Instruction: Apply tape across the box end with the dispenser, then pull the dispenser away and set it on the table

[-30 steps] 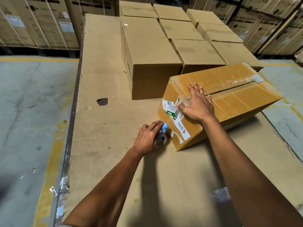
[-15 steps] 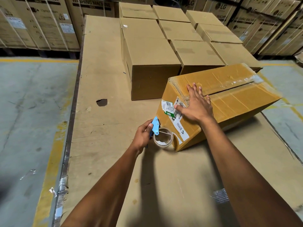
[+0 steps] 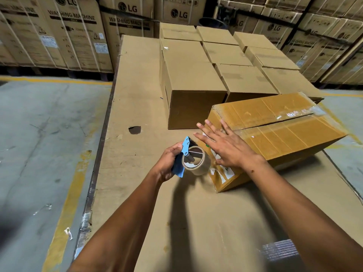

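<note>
Since a second ago the left hand has lifted the tape gun off the bench and the right hand has slid off the top of the box toward its near corner. Left hand is wrapped round the blue handle, roll facing the box, just beside the labelled end. Right hand is flat, fingers spread and straight, gripping nothing, hovering at or lightly on the corner; contact unclear. Box sits skewed on the bench, in front of the stacked cartons, top seam partly gaping. Risk: with no firm press the box could shift or the flaps spring, so tape lands crooked; spread fingers sit near the cutter.
</note>
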